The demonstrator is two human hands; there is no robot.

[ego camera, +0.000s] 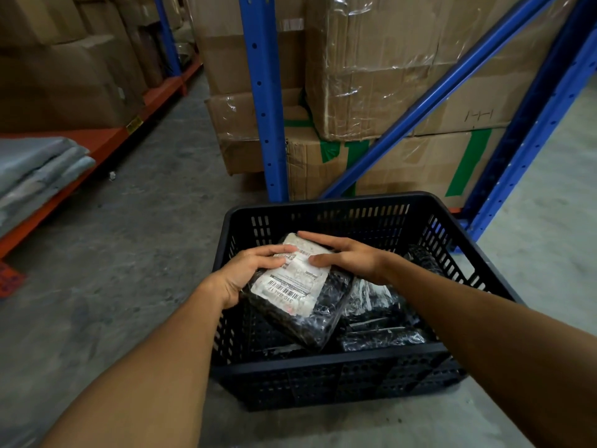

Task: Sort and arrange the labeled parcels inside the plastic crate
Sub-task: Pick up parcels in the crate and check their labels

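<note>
A black slotted plastic crate point(336, 371) stands on the concrete floor in front of me. Inside its left half, a parcel in clear wrap with a white barcode label point(292, 282) is tilted, its far end raised. My left hand point(247, 270) grips the parcel's left edge, thumb on the label. My right hand point(347, 255) lies over its far right corner, fingers spread across the top. More dark wrapped parcels point(379, 324) lie in the crate's right half, partly hidden under my right forearm.
Blue rack uprights point(263, 101) and a diagonal brace stand just behind the crate, with stacked cardboard boxes point(381, 69) between them. At the left, an orange shelf beam point(97, 150) carries boxes and folded grey bags point(35, 169). Concrete floor lies to the left.
</note>
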